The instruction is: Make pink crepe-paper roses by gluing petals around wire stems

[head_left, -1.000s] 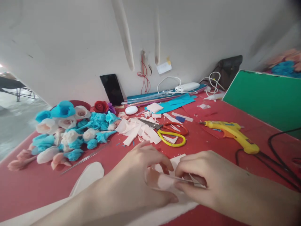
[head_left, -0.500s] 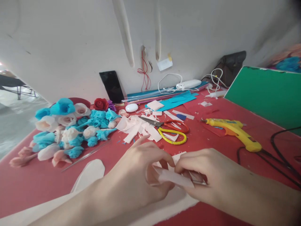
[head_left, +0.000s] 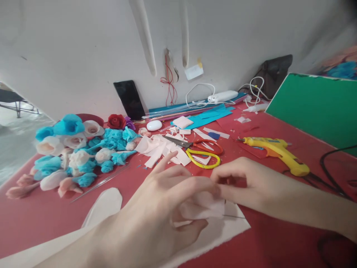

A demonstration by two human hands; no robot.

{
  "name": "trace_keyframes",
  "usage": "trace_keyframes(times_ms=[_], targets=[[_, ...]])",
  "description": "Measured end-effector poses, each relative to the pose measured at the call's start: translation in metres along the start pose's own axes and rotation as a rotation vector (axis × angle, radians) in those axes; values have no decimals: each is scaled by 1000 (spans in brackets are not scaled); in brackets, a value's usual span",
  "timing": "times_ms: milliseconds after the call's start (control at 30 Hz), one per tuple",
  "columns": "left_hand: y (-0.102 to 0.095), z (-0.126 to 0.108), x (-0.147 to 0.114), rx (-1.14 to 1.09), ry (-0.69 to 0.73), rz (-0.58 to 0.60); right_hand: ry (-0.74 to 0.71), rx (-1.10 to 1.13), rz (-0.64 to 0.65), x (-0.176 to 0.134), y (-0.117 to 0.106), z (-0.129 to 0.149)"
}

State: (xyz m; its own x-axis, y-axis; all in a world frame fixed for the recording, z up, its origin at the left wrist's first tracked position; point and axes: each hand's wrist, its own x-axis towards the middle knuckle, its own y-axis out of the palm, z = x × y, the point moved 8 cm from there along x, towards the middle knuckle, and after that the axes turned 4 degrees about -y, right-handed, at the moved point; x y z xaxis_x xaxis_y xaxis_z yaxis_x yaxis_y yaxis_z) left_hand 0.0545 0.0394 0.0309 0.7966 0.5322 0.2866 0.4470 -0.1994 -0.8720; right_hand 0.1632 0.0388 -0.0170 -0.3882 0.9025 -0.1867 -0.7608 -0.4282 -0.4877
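Observation:
My left hand (head_left: 164,204) is closed around a pale pink piece of paper (head_left: 202,206), curled into a loose roll, its little finger stretched out. From the paper's right side a thin dark wire (head_left: 234,216) sticks out. At the paper's upper right edge, my right hand (head_left: 245,178) pinches with curled fingers, close against the left fingertips, which partly hide the grip. Under both hands lies a large white sheet (head_left: 223,238). Scissors (head_left: 200,150) with red and yellow handles rest on pale paper scraps (head_left: 156,149) just beyond.
Blue, white and pink paper flowers (head_left: 83,152) crowd the left side. A yellow glue gun (head_left: 279,150) and its black cord lie to the right, before a green board (head_left: 315,108). A phone (head_left: 129,99) leans on the wall. Blue paper (head_left: 209,117) lies at the back.
My right hand has moved up and away from the wire to the paper's upper edge. The paper has turned and looks wider and more rolled in my left hand. The view has shifted slightly.

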Motion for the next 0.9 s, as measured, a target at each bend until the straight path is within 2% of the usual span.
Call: trace_keyframes(times_ms=[133,267,367,467,567,633,700,800,900], targets=[[2,0,2,-44,18,24,4,-7,10,1,-3,2],[-5,2,2,-45,13,-77,7,-3,-6,-2,-8,3],[-12,0,0,14,27,-145,-22,-55,-86,-7,-24,9],[-17,-6,-2,75,96,-185,-94,-229,-294,-16,-57,22],[-12,-8,-4,92,153,-230,-94,-481,-605,-33,-97,29],[-1,-3,-4,55,137,-260,90,-691,-788,-46,-119,17],[11,7,-2,19,84,-293,379,-870,-862,-59,-135,-8],[23,18,-2,15,34,-346,612,-903,-783,-72,-144,-56],[18,15,-5,98,129,-380,690,-815,-571,-79,-139,-106]])
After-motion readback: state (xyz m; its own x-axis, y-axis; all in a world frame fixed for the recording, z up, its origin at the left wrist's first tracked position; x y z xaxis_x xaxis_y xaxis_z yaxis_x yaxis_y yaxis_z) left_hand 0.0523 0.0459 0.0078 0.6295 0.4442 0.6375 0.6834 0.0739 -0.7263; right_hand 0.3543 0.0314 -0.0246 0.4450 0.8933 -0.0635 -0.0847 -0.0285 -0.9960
